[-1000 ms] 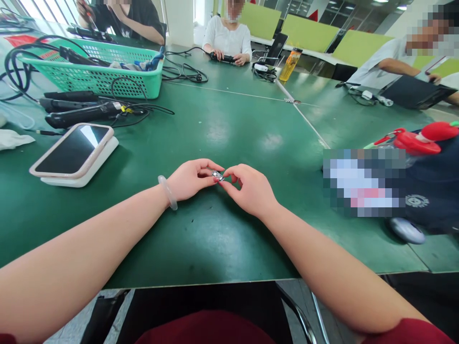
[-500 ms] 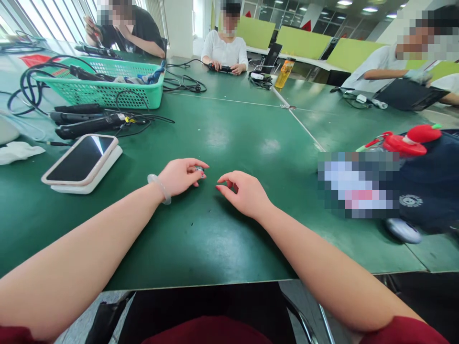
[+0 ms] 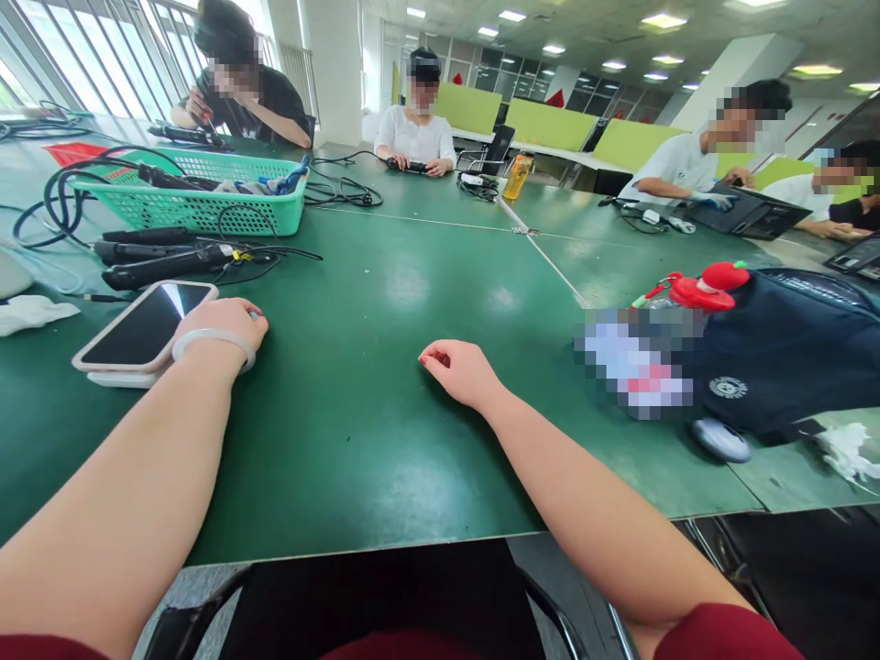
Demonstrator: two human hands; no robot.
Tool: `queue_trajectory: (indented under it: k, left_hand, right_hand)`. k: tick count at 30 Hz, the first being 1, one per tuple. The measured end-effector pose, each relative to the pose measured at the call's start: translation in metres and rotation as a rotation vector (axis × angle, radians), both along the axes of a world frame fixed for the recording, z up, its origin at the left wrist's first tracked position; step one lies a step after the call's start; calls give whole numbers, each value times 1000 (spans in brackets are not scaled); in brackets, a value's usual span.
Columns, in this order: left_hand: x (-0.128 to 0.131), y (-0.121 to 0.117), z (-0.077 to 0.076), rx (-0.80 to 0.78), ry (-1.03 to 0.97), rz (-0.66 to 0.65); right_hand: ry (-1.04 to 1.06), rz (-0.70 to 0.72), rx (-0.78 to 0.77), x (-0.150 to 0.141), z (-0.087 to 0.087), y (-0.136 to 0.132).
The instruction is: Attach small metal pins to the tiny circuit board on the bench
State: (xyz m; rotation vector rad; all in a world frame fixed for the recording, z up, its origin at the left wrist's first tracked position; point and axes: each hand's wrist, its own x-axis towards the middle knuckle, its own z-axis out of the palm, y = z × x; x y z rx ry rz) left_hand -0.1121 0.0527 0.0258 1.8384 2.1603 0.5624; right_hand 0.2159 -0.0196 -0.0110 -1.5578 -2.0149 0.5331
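Note:
My left hand (image 3: 226,321) rests at the right edge of a phone (image 3: 141,325) in a pale pink case, which lies on a white object (image 3: 130,379). Its fingers curl under, and a tiny bluish bit shows by the fingertips; I cannot make out what it is. A translucent bangle (image 3: 214,341) circles that wrist. Over the middle of the green table (image 3: 357,403), my right hand (image 3: 462,371) is loosely closed, thumb against the fingers, with nothing seen in it.
At the left stand a mint plastic basket (image 3: 199,220) with cables and, before it, black handheld devices (image 3: 161,261). On the right lie a dark blue bag (image 3: 790,339), a red-topped bottle (image 3: 701,291) and a mouse (image 3: 720,440). Several people sit around the table; a yellow bottle (image 3: 517,176) stands far off.
My left hand has moved left from the table's middle to the phone, a small shiny thing having been in its fingers before. My right hand's fingers have closed. The view has tilted up and turned right.

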Motion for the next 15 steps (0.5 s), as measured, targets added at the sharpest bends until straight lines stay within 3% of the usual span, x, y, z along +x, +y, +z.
queue_trajectory:
  k: [8, 15]
  left_hand:
    - [-6, 13, -16, 103, 137, -91]
    - [9, 12, -11, 16, 301, -93]
  right_hand:
    - [-77, 50, -7, -2, 2, -2]
    - [-131, 62, -36, -3, 2, -1]
